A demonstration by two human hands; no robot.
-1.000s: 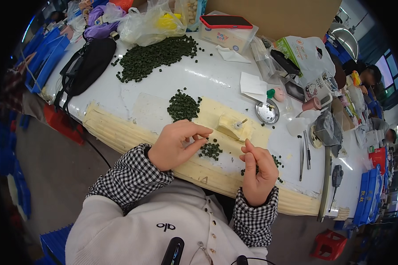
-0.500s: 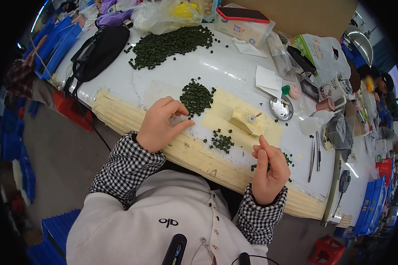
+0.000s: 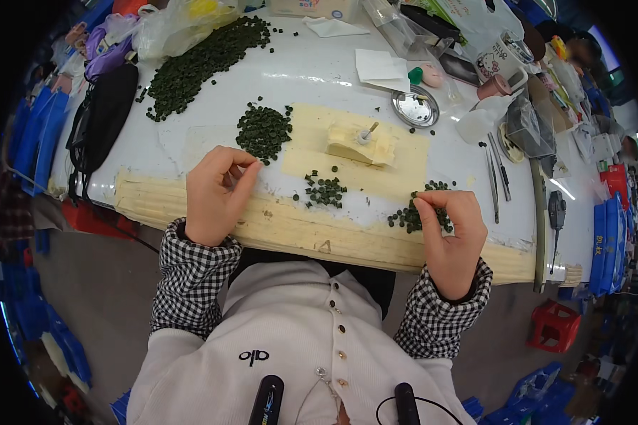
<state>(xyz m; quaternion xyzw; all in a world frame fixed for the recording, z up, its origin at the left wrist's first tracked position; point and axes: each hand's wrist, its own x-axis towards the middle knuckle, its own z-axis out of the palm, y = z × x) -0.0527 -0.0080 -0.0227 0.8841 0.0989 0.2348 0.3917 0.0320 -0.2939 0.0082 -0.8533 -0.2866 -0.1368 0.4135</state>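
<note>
Altogether, four green pellet piles (image 3: 264, 134) lie out; left hand (image 3: 217, 195) and right hand (image 3: 456, 237) look pinched, contents unclear.

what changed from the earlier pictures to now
The left hand moved left, away from the cream block, to the lower edge of the middle green heap. The right hand drew away from the block to the rightmost cluster. Any pickup is unclear. Block and heap stayed put.

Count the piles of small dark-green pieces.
4: large pile, far left; medium pile, by left hand; small pile, front centre; last pile, partly hidden by right hand.
</note>
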